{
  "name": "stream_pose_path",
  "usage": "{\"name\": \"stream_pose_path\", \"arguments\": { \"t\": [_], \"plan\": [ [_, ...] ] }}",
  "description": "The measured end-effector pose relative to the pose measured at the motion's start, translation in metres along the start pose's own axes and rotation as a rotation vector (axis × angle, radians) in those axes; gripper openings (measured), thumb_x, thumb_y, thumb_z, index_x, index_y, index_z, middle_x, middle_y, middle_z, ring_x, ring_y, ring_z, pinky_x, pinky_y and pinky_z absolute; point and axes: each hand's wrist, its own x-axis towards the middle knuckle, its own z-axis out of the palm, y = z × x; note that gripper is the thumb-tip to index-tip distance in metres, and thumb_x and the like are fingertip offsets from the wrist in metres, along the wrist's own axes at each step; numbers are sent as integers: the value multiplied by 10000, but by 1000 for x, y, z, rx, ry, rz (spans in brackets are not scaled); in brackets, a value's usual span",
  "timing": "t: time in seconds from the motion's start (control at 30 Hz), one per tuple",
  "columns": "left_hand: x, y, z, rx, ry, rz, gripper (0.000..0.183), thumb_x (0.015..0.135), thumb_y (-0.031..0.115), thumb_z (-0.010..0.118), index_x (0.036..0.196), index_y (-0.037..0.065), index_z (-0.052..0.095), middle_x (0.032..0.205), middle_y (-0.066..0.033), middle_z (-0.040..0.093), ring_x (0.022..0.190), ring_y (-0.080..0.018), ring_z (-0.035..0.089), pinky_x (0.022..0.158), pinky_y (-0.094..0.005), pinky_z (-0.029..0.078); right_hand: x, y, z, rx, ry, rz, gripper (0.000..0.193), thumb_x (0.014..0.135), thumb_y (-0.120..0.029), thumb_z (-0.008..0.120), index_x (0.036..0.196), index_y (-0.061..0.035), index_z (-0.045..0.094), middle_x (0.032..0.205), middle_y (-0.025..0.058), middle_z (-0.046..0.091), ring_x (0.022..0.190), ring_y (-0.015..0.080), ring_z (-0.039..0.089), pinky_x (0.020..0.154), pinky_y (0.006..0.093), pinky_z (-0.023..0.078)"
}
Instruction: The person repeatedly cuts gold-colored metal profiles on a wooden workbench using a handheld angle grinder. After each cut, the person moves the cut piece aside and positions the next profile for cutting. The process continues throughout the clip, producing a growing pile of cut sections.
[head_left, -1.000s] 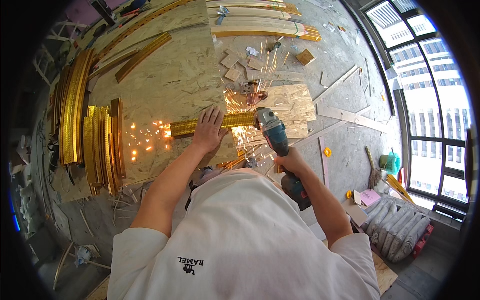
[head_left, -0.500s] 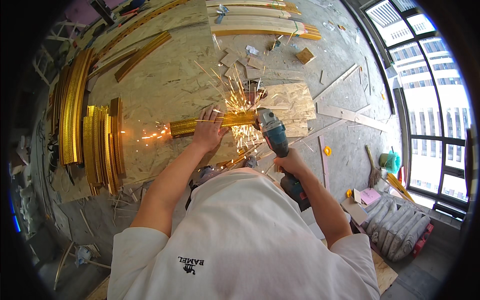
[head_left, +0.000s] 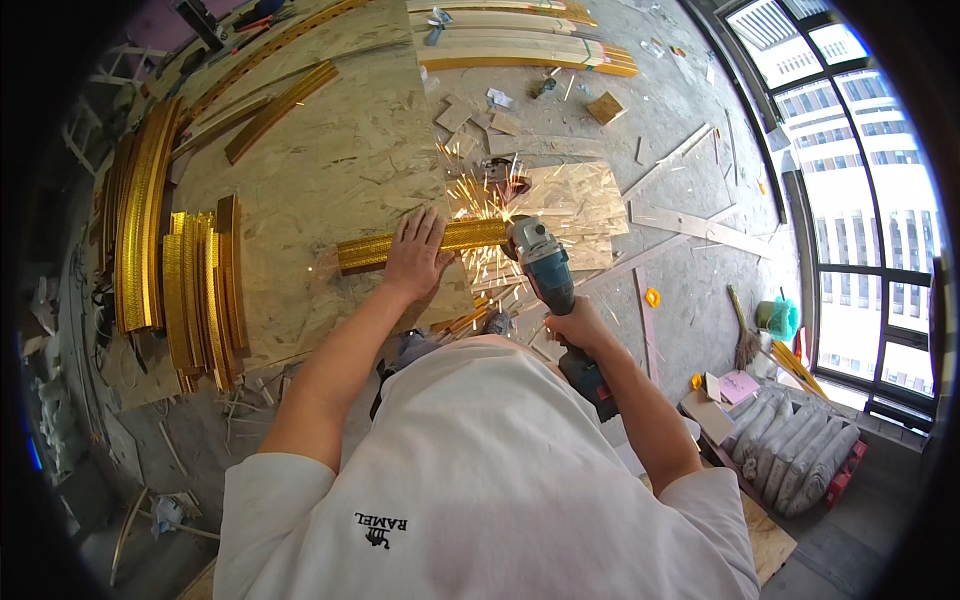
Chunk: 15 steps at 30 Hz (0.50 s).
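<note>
Gold moulding (head_left: pixel 420 245), a long ornate strip, lies flat across the pale chipboard sheet (head_left: pixel 330 150) that serves as a work surface, its right end reaching the sheet's edge. The left hand (head_left: pixel 418 255) presses down on its middle, palm flat and fingers spread, pinning it to the board. The right hand (head_left: pixel 578 325) is closed around the body of a teal-and-grey angle grinder (head_left: pixel 545 268), whose head meets the right end of the moulding; orange sparks (head_left: pixel 480 205) fan out from that contact, up and to the left and also down toward the person. The two hands are well apart, one on the strip and one on the tool.

To the left on the same sheet, a stack of similar gold strips (head_left: pixel 205 290) lies side by side, and beside it a bundle of curved gold mouldings (head_left: pixel 140 230) runs along the sheet's left edge. Two more gold lengths (head_left: pixel 280 95) lie aslant near the top.

Beyond the sheet, on the grey floor, scraps of wood (head_left: pixel 480 115) are scattered, and long pale boards with gold edges (head_left: pixel 520 45) lie at the top. On the right, near the tall windows (head_left: pixel 860 180), a teal bucket (head_left: pixel 780 318) stands beside a hand brush (head_left: pixel 745 340); what it holds cannot be made out. Lower right, grey sacks (head_left: pixel 795 455) are piled on a red pallet.
</note>
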Motion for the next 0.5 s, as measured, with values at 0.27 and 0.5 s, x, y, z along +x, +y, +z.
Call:
{"name": "stream_pose_path", "arguments": {
  "t": [0.27,0.5],
  "plan": [
    [1,1,-3,-7,25,17,682,949,424,585,1483,41,400,1538,-145,391,1447,-328,319,1212,-493,224,6,16,4,4,8,1,213,736,-119,697,867,41,645,656,99,647,554,173,635,507,341,498],
    [1,1,0,-14,29,9,673,947,427,578,1471,38,415,1525,-156,407,1444,-329,328,1209,-498,224,-7,3,7,-25,30,27,272,730,-141,712,930,33,648,652,94,644,550,182,630,509,348,501]
  ]
}}
